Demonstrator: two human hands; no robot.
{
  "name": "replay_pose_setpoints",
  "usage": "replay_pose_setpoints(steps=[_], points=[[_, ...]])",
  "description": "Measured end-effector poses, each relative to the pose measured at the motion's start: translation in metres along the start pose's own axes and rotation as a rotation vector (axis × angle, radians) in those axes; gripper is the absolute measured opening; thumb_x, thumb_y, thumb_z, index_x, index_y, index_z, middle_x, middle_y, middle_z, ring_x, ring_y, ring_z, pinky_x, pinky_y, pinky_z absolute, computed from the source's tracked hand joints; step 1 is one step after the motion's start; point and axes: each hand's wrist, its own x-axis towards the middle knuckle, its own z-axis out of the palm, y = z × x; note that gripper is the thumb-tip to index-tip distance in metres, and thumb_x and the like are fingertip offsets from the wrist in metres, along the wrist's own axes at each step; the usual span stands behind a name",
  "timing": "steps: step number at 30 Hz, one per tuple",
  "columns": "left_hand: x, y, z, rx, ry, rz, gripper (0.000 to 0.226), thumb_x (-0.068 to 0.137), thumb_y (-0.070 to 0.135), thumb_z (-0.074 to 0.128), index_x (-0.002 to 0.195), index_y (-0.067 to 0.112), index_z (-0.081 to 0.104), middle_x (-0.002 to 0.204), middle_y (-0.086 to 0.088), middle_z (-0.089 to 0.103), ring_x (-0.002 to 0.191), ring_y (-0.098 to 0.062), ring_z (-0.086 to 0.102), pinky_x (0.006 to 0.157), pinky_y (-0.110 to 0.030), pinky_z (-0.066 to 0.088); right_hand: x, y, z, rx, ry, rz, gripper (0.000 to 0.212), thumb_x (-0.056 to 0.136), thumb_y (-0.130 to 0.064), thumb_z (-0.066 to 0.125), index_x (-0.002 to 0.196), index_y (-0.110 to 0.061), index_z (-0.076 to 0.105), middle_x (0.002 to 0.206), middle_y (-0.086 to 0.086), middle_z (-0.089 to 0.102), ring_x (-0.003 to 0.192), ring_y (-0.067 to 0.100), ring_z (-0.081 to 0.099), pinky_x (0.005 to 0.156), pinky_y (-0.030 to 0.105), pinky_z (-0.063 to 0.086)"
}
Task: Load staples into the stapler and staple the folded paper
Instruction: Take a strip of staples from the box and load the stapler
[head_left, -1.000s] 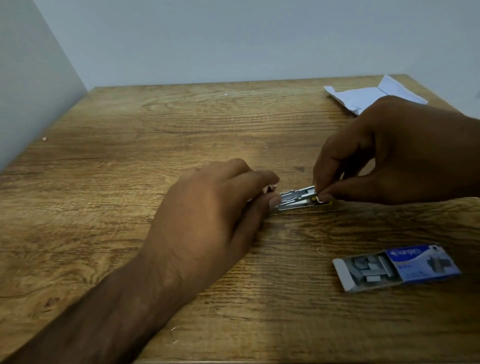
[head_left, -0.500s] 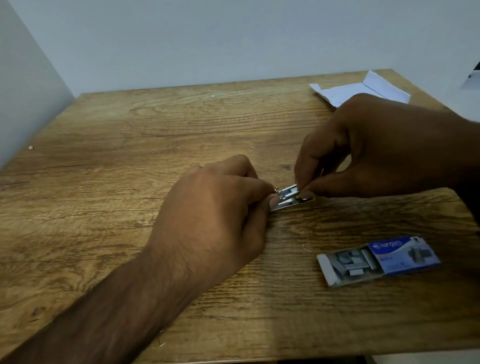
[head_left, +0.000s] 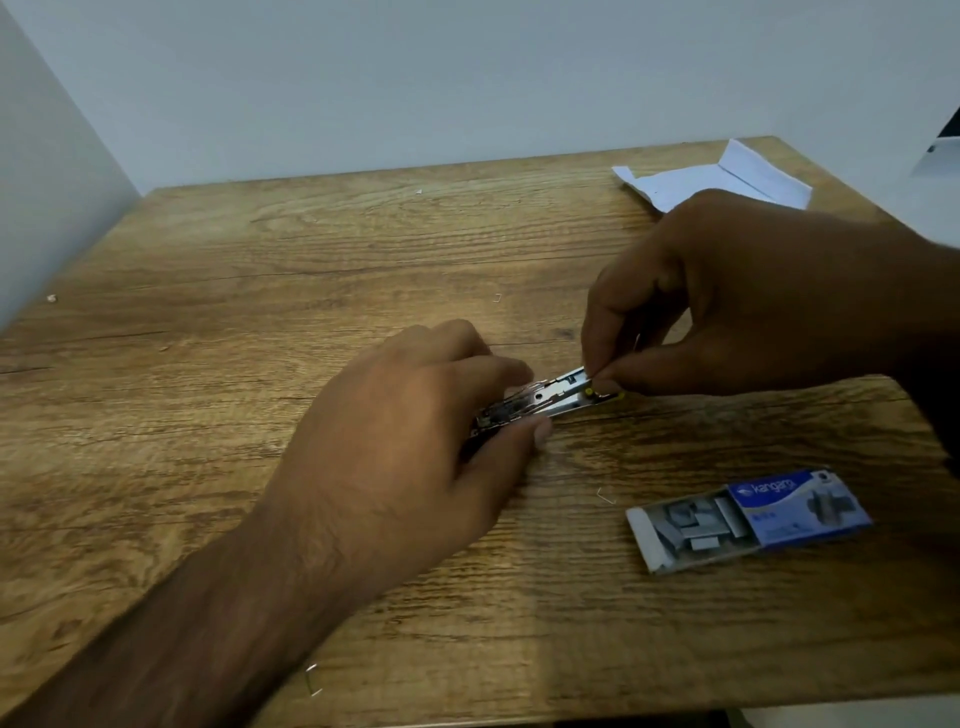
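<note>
- A loose staple lies on the wooden surface near the bottom edge of the frame, just beside the left forearm.
- Lower right, a blue box lies flat with its tray slid partly out to the left; grey strips of staples sit loosely in the tray.
- Another stray staple rests between the box and the hands.
- The left hand comes in from the lower left and lies over the near end of the stapler at centre frame; its grip is pressed together on the stapler, thumb below and fingers above.
- The stapler lies low on the surface, its open metal channel slanting up to the right, with a small yellow part at the far end.
- The right hand reaches in from the right edge; its thumb and forefinger are pinched at the channel's far tip. Whether a strip sits between them is too small to tell.
- The folded white paper lies at the upper right, on the far corner of the surface, well apart from the stapler.
- A pale wall stands behind.
</note>
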Motion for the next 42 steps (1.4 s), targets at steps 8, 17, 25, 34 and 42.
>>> replay_pose_setpoints(steps=[8, 17, 25, 34, 42], points=[[-0.036, -0.053, -0.028, 0.018, -0.036, -0.047, 0.033, 0.081, 0.065, 0.063, 0.106, 0.045, 0.066, 0.099, 0.024, 0.062, 0.091, -0.003, 0.063, 0.071, -0.026, 0.051, 0.004, 0.004, 0.001, -0.034, -0.059, 0.057, 0.03, 0.073, -0.045, 0.072, 0.102, -0.038, 0.076, 0.088, -0.016, 0.076, 0.085, -0.004, 0.071, 0.082, 0.022, 0.057], [-0.034, -0.054, -0.024, -0.4, 0.145, -0.134, 0.015, 0.077, 0.034, 0.085, 0.086, 0.03, 0.074, 0.085, 0.017, 0.076, 0.066, 0.002, 0.067, 0.058, -0.004, 0.046, 0.006, 0.006, 0.003, -0.016, -0.018, 0.059, 0.017, 0.078, -0.047, 0.071, 0.093, -0.043, 0.077, 0.089, -0.023, 0.077, 0.086, -0.006, 0.071, 0.078, 0.023, 0.056], [0.0, -0.04, -0.014, -0.779, 0.154, -0.119, 0.014, 0.08, 0.019, 0.083, 0.089, 0.011, 0.077, 0.079, -0.019, 0.071, 0.069, -0.022, 0.068, 0.061, -0.03, 0.051, 0.009, 0.007, 0.012, 0.228, 0.183, -0.002, 0.019, 0.077, -0.037, 0.079, 0.091, -0.024, 0.08, 0.082, -0.005, 0.08, 0.07, 0.016, 0.076, 0.063, 0.041, 0.061], [0.03, -0.026, -0.001, -0.927, 0.123, -0.147, 0.012, 0.087, 0.013, 0.077, 0.097, 0.007, 0.078, 0.088, -0.035, 0.071, 0.074, -0.039, 0.07, 0.064, -0.046, 0.062, 0.018, 0.006, 0.022, 0.602, 0.433, 0.031, 0.033, 0.064, -0.024, 0.087, 0.092, -0.008, 0.078, 0.078, 0.012, 0.079, 0.063, 0.021, 0.075, 0.062, 0.03, 0.062], [0.044, -0.023, -0.001, -1.078, 0.251, -0.203, 0.012, 0.087, 0.01, 0.075, 0.096, 0.003, 0.078, 0.09, -0.016, 0.081, 0.085, -0.031, 0.078, 0.074, -0.055, 0.064, 0.026, 0.005, 0.027, 0.975, 0.641, 0.027, 0.048, 0.056, -0.021, 0.085, 0.101, -0.011, 0.073, 0.085, 0.006, 0.081, 0.077, 0.017, 0.075, 0.064, 0.027, 0.061]])
